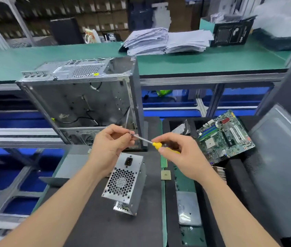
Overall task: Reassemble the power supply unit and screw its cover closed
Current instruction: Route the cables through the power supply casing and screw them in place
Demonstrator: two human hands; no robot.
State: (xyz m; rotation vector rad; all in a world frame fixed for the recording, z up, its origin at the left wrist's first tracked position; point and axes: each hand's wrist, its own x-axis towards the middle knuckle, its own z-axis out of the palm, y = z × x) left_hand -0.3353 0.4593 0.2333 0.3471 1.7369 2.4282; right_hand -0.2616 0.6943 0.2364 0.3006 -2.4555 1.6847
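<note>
Where left hand (111, 142) pinches, screwdriver (156, 144) tip hidden

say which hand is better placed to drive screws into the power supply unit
Right, probably. The right hand grips the screwdriver by its yellow handle; the left hand only pinches the shaft's tip and could steady the power supply unit lying on the mat below.

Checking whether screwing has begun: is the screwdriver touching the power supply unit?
Apart. The head view shows the screwdriver held between the left hand and right hand, a clear gap above the power supply unit.
</note>
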